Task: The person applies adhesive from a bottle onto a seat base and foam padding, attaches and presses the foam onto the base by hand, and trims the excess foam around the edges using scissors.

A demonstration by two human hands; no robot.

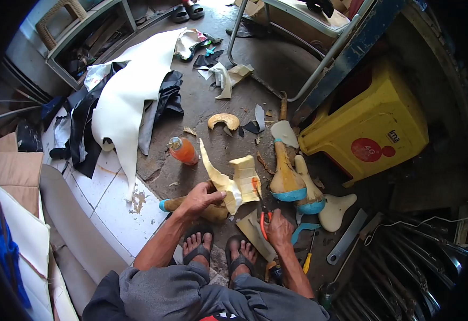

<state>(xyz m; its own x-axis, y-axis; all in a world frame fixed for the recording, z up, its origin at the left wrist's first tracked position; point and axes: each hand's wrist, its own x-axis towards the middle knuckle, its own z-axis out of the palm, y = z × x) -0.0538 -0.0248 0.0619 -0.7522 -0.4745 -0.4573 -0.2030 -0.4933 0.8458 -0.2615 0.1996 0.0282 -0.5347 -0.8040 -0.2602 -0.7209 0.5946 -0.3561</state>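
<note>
A cream sheet of foam-like material (pixel 228 187), bent and irregularly cut, is gripped at its lower left edge by my left hand (pixel 202 199). My right hand (pixel 280 230) is closed around the red-orange handles of a pair of scissors (pixel 264 218). Their dark blades point up toward the right part of the sheet, where an orange patch shows; whether they touch it I cannot tell. Under my left hand lies a tan saddle (pixel 212 213), partly hidden. Two bicycle saddles (pixel 287 179) with turquoise rims lie to the right, beside a saddle-shaped cream piece (pixel 336 212).
An orange bottle (pixel 183 151) stands in front of my left hand. A large white sheet (pixel 137 91) covers the floor at upper left. The yellow stool (pixel 373 123) lies tipped at right. A yellow-handled screwdriver (pixel 310 254) and metal bar (pixel 347 236) lie near my right hand.
</note>
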